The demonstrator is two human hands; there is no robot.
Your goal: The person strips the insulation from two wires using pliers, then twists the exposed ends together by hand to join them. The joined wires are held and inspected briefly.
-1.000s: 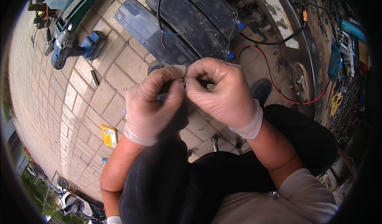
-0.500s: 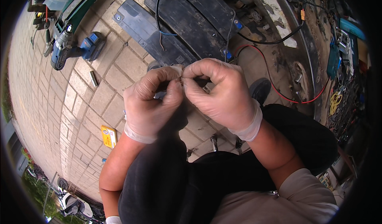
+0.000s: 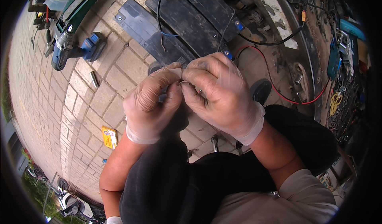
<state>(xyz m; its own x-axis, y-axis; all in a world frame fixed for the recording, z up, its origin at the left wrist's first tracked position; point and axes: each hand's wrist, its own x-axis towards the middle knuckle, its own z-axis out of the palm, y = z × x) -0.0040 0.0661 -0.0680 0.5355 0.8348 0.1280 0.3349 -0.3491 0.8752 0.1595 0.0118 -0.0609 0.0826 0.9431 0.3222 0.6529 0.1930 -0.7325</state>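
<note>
Both hands wear thin translucent gloves and meet in the middle, fingertips together. My left hand [image 3: 149, 102] is closed in a pinch of thumb and forefinger. Against it, my right hand [image 3: 221, 96] is pinched too, its fingers curled and slightly smeared by motion. Whatever lies between the fingertips is too small and hidden to make out. Just beyond the hands lie large dark batteries [image 3: 191, 17] with red and blue terminal caps. Across them runs a black cable [image 3: 158, 15] whose end splits into thin blue and brown wires.
On the paving at left are a blue cordless impact wrench [image 3: 61, 52], a metal socket [image 3: 94, 79] and a yellow-and-white packet [image 3: 109, 137]. A red wire [image 3: 274, 90] loops at right, beside a dark metal rail [image 3: 308, 60] and cluttered tools. My dark shoe [image 3: 260, 90] stands near my right hand.
My right hand has turned a little, its fingers curling in and its knuckles rising. The left hand has shifted only slightly, and the fingertips still meet.
</note>
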